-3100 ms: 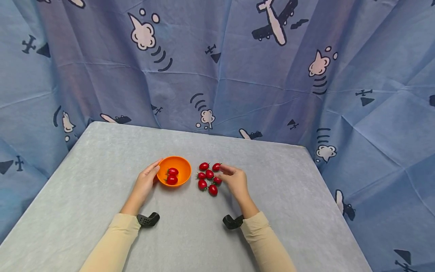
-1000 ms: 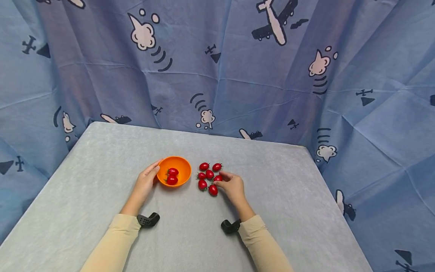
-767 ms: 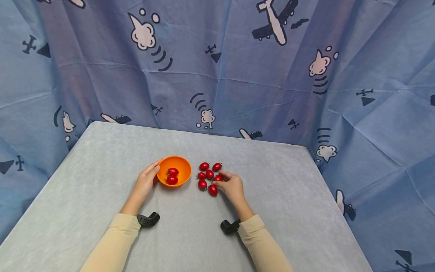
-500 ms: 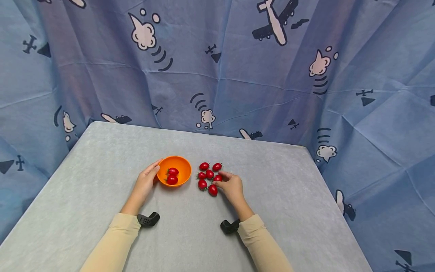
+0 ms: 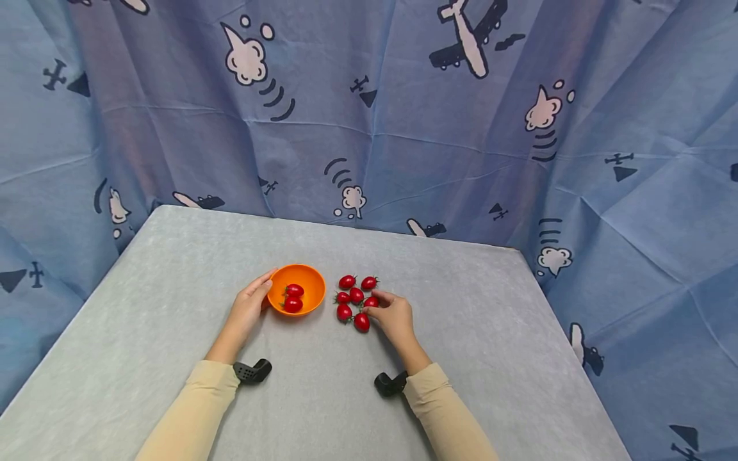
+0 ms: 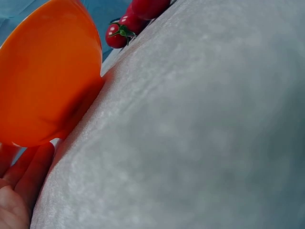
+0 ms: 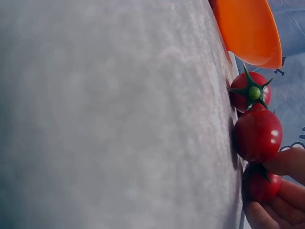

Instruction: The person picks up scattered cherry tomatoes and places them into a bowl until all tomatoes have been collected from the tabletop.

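An orange bowl with two red cherry tomatoes in it sits left of the middle of the table. My left hand holds it from the left, thumb at the rim; fingers reach to its underside in the left wrist view. Right of the bowl, several cherry tomatoes with green stems lie in a loose cluster. At its right edge my right hand pinches a cherry tomato between thumb and fingers, low at the tabletop. Another cherry tomato lies right beside the thumb.
The table bears a pale grey cloth. A blue curtain printed with aeroplanes hangs behind it and along the right side. Both wrists wear black devices, below beige sleeves.
Since the oldest frame my right hand has moved left and a little toward me and now pinches the right-hand cherry tomato. It is nearly still lately; my left hand stays at the bowl.
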A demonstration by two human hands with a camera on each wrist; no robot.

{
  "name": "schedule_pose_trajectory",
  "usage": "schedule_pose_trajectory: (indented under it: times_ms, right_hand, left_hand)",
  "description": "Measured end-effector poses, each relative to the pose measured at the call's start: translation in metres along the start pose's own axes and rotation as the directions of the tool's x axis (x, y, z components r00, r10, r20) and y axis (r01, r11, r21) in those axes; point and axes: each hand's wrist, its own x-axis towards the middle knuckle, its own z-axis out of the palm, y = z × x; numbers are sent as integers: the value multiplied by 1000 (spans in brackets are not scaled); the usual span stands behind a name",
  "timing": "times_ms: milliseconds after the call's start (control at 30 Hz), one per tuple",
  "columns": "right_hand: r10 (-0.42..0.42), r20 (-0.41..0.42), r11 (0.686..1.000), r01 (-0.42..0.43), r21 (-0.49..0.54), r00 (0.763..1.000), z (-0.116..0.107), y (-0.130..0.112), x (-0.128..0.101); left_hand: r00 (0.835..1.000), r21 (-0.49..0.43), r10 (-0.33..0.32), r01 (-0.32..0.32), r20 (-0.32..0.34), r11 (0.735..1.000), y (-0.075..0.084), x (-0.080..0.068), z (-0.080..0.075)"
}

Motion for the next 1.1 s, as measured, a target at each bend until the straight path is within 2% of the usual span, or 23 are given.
schedule_pose_trajectory:
  times_ms: [233, 433, 733, 1100]
  right_hand:
    - [35, -23, 999, -35, 2, 999, -5, 0, 1]
    - [61, -35, 997, -60, 46, 997, -13, -3, 2]
    - [38, -33, 996, -36, 78, 999, -15, -12, 0]
    - [35, -28, 997, -33, 66, 999, -14, -24, 1]
  left_hand:
    - [1000, 6, 2, -2, -2, 1000, 0, 0, 0]
    - [1000, -1, -10, 10, -9, 1000, 1, 0, 0]
    - [1000, -3, -20, 20, -5, 1000, 0, 0, 0]
    - [1000, 1, -20, 20, -1, 1000, 0, 0, 0]
